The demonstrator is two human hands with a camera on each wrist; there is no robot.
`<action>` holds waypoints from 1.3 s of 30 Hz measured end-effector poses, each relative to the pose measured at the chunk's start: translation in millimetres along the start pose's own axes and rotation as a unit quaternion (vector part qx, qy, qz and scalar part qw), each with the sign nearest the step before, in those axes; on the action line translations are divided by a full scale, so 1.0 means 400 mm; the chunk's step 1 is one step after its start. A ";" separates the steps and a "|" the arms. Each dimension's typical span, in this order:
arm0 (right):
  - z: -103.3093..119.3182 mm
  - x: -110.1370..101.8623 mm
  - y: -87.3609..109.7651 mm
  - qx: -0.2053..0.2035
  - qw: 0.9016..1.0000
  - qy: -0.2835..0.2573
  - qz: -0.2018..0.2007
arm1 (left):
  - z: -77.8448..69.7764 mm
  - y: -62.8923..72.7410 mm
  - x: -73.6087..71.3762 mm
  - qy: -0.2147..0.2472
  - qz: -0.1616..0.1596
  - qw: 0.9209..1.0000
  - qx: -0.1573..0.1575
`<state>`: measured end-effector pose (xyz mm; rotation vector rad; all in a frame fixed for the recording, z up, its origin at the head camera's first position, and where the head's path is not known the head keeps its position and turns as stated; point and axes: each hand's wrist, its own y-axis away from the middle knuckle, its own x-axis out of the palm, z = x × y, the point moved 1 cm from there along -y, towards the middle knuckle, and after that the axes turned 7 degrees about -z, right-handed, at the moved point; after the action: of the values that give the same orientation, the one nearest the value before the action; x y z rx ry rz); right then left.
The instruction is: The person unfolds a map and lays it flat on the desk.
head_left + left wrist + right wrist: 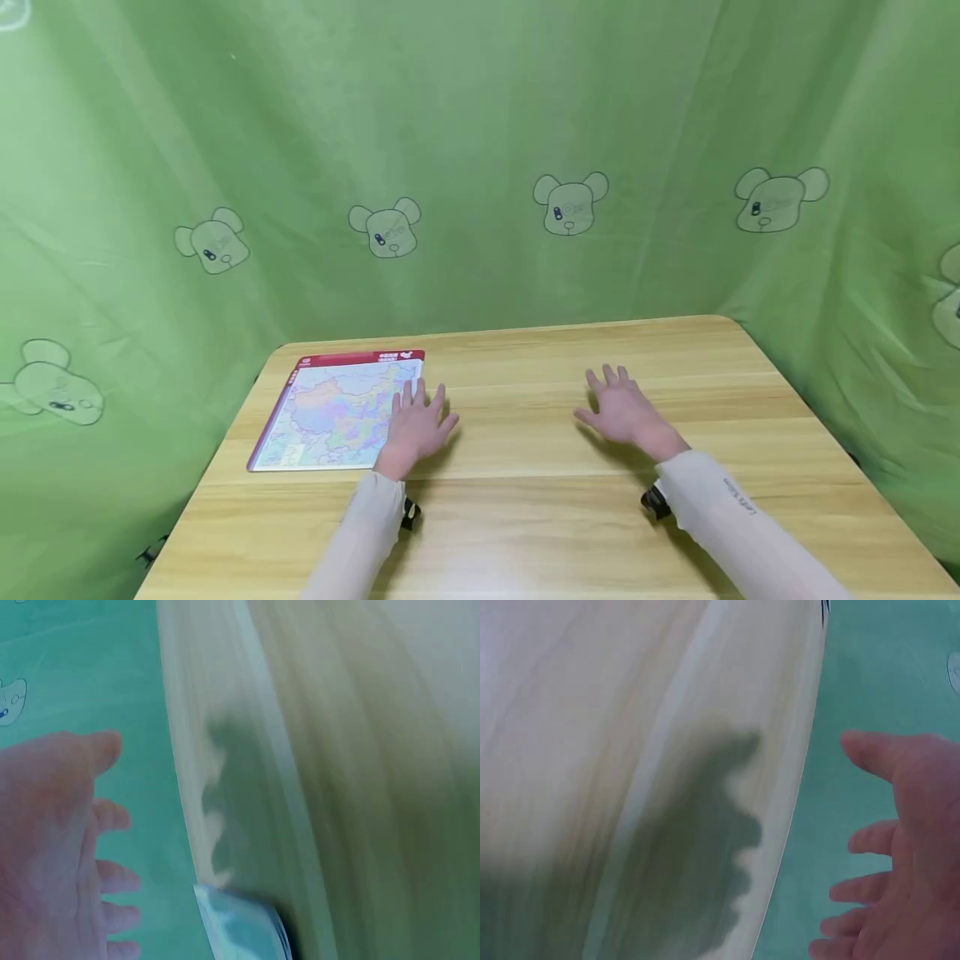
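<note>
Fingers spread, my left hand (417,428) hovers above the table beside the right edge of a flat map sheet (337,412), covering part of that edge in the head view. The map has a red top band and pale coloured regions. In the left wrist view a corner of the map sheet (244,926) shows below the left hand (52,840). My right hand (624,411) is held over bare wood to the right, its fingers apart and holding nothing. The right wrist view shows the same right hand (907,847) with its shadow on the tabletop.
The light wooden table (517,533) has rounded far corners. Behind it and on both sides hangs a green curtain (480,100) printed with bear heads. A black strap (656,502) sits under the right wrist, and another black strap (410,513) under the left.
</note>
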<state>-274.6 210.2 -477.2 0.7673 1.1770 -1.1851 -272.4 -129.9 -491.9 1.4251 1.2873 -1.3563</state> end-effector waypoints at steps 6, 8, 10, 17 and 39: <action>0.051 0.017 -0.006 -0.041 0.999 -0.014 -0.009 | 0.069 0.028 -0.007 -0.002 -0.008 1.000 0.015; 0.068 0.024 -0.008 -0.049 0.999 -0.019 -0.006 | 0.093 0.037 -0.006 -0.002 -0.008 1.000 0.016; 0.085 0.031 -0.010 -0.058 0.998 -0.025 -0.002 | 0.117 0.046 -0.003 -0.006 -0.007 1.000 0.016; 0.144 0.059 -0.025 -0.102 0.994 -0.033 0.014 | 0.193 0.072 -0.003 -0.009 -0.006 1.000 0.005; 0.381 0.169 -0.060 -0.217 0.972 -0.028 0.086 | 0.430 0.171 -0.019 0.002 0.004 0.998 -0.070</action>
<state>-258.3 44.2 -499.1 0.4870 1.2392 -0.7630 -240.5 -311.0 -515.1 1.3359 1.3505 -1.2339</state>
